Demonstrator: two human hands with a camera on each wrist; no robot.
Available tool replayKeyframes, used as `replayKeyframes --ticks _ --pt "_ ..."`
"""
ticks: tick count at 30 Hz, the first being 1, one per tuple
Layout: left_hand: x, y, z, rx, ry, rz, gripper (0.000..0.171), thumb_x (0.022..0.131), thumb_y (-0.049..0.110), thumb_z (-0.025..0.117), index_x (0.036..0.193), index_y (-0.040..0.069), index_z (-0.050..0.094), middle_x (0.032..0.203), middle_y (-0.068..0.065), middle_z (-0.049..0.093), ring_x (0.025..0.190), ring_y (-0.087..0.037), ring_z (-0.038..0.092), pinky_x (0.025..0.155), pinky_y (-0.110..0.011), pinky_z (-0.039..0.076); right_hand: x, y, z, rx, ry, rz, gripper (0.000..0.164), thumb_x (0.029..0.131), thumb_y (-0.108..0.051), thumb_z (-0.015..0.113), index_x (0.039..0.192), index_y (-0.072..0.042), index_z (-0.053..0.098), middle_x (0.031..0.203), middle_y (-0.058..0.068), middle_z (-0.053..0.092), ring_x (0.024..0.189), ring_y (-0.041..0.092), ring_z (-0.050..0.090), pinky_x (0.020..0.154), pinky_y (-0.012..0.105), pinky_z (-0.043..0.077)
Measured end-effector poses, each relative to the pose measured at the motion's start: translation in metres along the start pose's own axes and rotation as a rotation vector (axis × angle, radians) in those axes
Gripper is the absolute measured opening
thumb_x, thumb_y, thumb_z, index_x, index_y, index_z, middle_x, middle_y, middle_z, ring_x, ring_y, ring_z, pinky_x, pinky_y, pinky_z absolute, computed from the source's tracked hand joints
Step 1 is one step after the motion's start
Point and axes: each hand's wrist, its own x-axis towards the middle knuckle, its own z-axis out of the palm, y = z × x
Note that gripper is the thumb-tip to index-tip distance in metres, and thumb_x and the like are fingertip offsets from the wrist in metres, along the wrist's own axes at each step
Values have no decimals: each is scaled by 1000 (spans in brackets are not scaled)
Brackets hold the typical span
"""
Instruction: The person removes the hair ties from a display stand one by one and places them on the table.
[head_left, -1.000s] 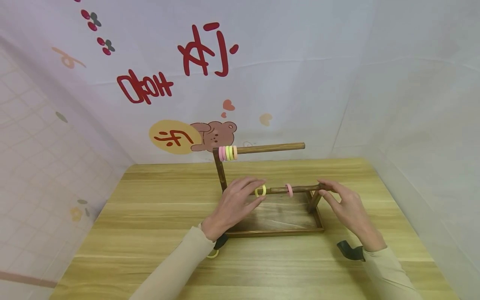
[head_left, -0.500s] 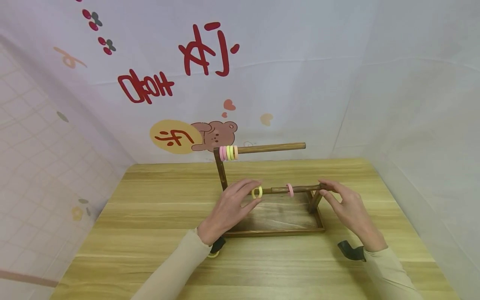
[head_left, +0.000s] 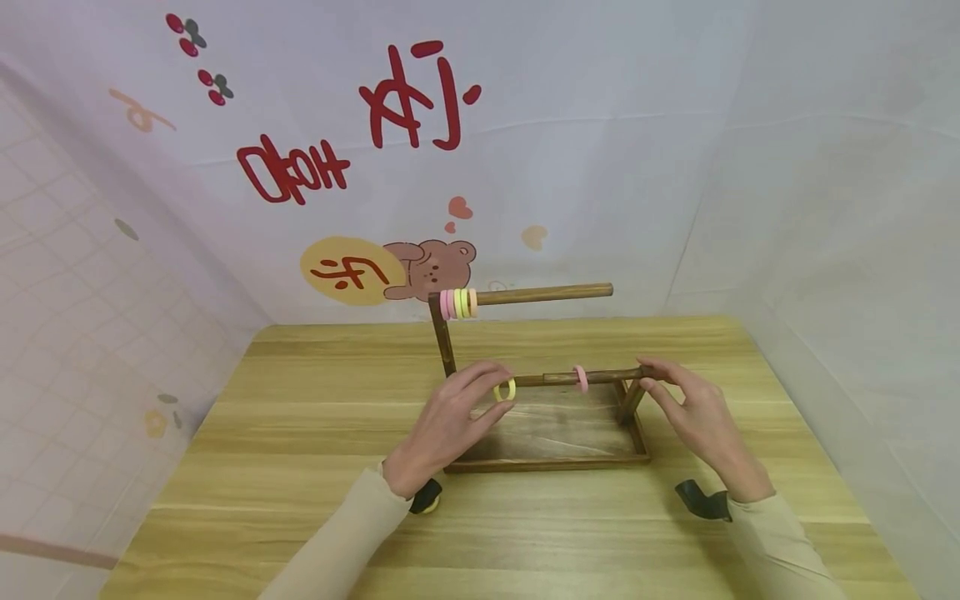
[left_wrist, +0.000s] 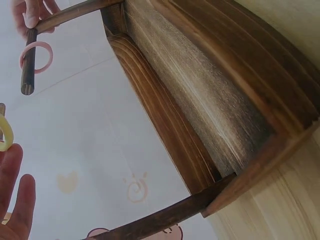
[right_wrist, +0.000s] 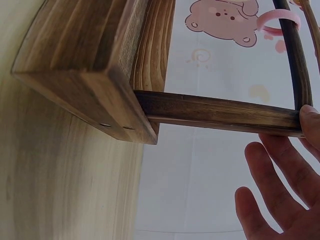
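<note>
A dark wooden stand has a tray base and a post at each end, each bearing a rod. My left hand pinches a yellow ring between fingertips and thumb, left of the lower rod's free end and apart from it. A pink ring hangs around that lower rod. My right hand grips the top of the right post, where the rod joins it. In the right wrist view, the thumb presses that corner. Several pink, yellow and peach rings sit around the upper rod, against the left post.
The stand rests on a light wood table. Another yellow ring lies on the table below my left wrist, partly hidden by a black wrist piece. A printed white cloth hangs behind.
My left hand has drawn the yellow ring leftward, farther from the lower rod's end. My right hand keeps its hold on the post. The pink ring stays where it was.
</note>
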Motion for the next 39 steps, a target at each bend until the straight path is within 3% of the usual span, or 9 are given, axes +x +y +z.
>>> replayKeyframes --ticks 11,17,29,34,39 --pt "-7 5 -9 -51 18 -21 42 89 11 83 128 3 70 127 -7 67 113 -19 67 92 -29 58 0 2 0 -4 13 -6 39 97 -6 72 136 -9 67 111 7 76 105 32 70 90 31 49" --pt "-15 5 -11 -54 27 -14 42 87 9 84 127 3 70 128 -8 67 110 -19 67 82 -26 59 0 1 0 -2 17 -13 39 97 -5 72 136 -10 67 113 8 76 105 33 70 91 25 48" --pt "-31 7 -18 -83 -22 -53 47 85 3 85 130 7 70 131 -13 64 108 -20 67 83 -19 58 2 0 -1 -4 19 -14 39 97 -5 73 136 -10 67 114 7 76 104 31 70 92 17 44" --pt "-38 7 -20 -43 -24 -32 48 83 4 86 129 9 71 131 -11 65 106 -20 67 83 -26 59 2 0 0 -2 19 -14 39 97 -5 73 135 -10 67 113 7 77 104 31 70 92 14 42" --pt "-43 7 -21 -29 -29 -5 45 85 5 86 128 9 72 128 -11 65 101 -17 68 79 -24 58 2 0 -1 -4 19 -16 39 97 -4 73 135 -9 67 111 7 77 103 31 70 91 14 43"
